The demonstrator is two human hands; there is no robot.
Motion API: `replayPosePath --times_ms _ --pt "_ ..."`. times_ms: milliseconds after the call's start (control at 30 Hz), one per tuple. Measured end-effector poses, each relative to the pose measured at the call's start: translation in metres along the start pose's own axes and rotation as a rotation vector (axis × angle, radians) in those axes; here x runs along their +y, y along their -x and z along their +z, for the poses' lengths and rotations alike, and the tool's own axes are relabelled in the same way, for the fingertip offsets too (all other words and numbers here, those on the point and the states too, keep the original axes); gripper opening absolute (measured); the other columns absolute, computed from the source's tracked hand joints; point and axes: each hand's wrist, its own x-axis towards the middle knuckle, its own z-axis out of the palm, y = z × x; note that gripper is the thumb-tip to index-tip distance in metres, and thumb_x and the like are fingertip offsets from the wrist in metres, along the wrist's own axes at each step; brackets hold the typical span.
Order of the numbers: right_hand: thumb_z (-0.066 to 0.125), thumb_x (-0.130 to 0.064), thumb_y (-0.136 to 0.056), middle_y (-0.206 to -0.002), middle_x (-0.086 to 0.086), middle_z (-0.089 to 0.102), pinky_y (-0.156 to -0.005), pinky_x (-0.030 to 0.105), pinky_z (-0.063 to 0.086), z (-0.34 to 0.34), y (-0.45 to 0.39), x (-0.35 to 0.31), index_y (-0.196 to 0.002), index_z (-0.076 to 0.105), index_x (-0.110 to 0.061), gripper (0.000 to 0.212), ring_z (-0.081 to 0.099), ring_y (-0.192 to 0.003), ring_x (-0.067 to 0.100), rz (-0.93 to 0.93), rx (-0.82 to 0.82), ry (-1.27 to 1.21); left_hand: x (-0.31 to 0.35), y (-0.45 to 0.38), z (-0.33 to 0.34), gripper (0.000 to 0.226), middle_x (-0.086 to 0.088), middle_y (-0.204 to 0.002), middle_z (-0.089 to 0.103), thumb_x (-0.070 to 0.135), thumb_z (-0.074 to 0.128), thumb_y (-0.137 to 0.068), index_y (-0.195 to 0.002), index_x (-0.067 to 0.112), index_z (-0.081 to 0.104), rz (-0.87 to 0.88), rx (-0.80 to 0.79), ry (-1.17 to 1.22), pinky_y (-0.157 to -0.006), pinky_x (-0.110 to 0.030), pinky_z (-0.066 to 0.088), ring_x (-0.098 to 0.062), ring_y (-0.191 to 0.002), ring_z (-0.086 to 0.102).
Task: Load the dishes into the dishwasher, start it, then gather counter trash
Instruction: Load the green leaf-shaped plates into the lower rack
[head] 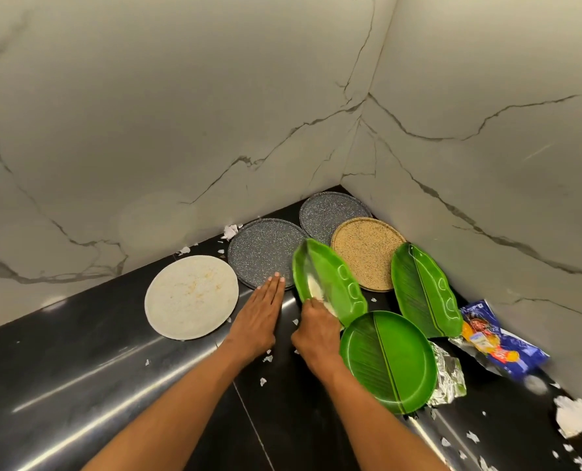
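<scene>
Head view, only cam. Black counter (79, 368) in a marble corner, dirty dishes spread toward the corner.

R hand (316, 331) grips the near end of a green leaf plate (330, 283), fingers curled round its rim. That plate is tipped up on its R edge, near-L side lifted off the counter, some whitish residue inside near the hand. Long axis runs from the hand away toward the corner, slightly L. So the grip is at one short end, with the whole length sticking out beyond it.

L hand (262, 311) is flat, fingers straight and together, holding nothing. Fingertips touch the near rim of a grey plate (266, 253), just L of the tipped leaf plate. L hand is the nearer one to that grey plate and to the white plate (191, 297) further L.

Other dishes: 2nd grey plate (333, 212) at the very corner, tan plate (367, 253) beside it, 2nd leaf plate (425, 290) by the R wall, round green plate (388, 362) just R of the R wrist, partly over crumpled foil (449, 379).

Trash: blue wrapper (500, 338) at R, paper scraps (571, 416) scattered about.

Judgement: loading is at an early stage, most dishes not yet collected; dishwasher not in view. Next prob. lift the leaf plate clear, or stack it onto the grey plate to its L. End-held, it may tip down at the far end.
</scene>
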Motion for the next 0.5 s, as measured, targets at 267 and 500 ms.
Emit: replayPosePath --times_ms 267,500 --pt "0.075 0.003 -0.049 -0.100 0.010 0.077 -0.066 0.031 0.061 0.009 0.048 -0.018 -0.103 0.077 -0.005 0.055 0.076 -0.085 0.024 -0.098 0.160 -0.142 -0.003 0.009 -0.002 0.073 -0.016 -0.159 0.034 0.007 0.042 -0.076 -0.149 0.006 0.043 0.136 0.116 -0.063 -0.118 -0.045 0.033 -0.030 -0.149 0.031" --pt "0.068 0.007 -0.059 -0.097 0.005 0.078 -0.064 0.027 0.060 0.000 0.079 -0.020 -0.105 0.078 -0.009 0.050 0.076 -0.085 0.018 -0.140 0.231 -0.245 -0.013 0.024 -0.022 0.042 -0.007 -0.107 0.076 0.017 0.042 -0.080 -0.098 0.011 0.080 0.360 0.222 -0.104 -0.106 -0.038 0.046 -0.025 -0.109 0.070"
